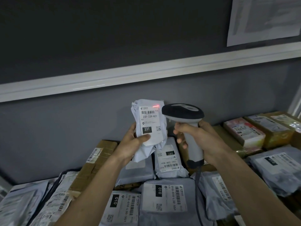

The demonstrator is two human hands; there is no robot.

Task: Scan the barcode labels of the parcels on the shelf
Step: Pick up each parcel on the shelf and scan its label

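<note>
Left hand [130, 142] at frame centre, fingers and thumb curled round a crumpled grey poly-mailer parcel [149, 126], held upright above the shelf, thumb pressed on the lower edge of its white shipping label [150, 123]. Printed on that label: a barcode near the top, "231-239-K01" below it, a black "231" block and a small QR code. Red scan line [155, 106] falling on the label's upper right corner, just above the barcode. Right hand [200, 139] just right of centre, clamped round the grip of a grey and black handheld barcode scanner [187, 126], head aimed left and almost touching the parcel's right edge, cable [197, 193] hanging down toward the bottom of the frame. Below both forearms, across the lower frame, a shelf packed with parcels: grey mailers marked "010" [164, 195] at bottom centre, another marked "231" [170, 159] directly under the held one, a taped brown carton [96, 159] at lower left, more cartons [244, 132] at right. Behind, a dark grey wall [81, 124] with a white rail [146, 74] running across; a paper sheet [263, 18] pinned at upper right.
</note>
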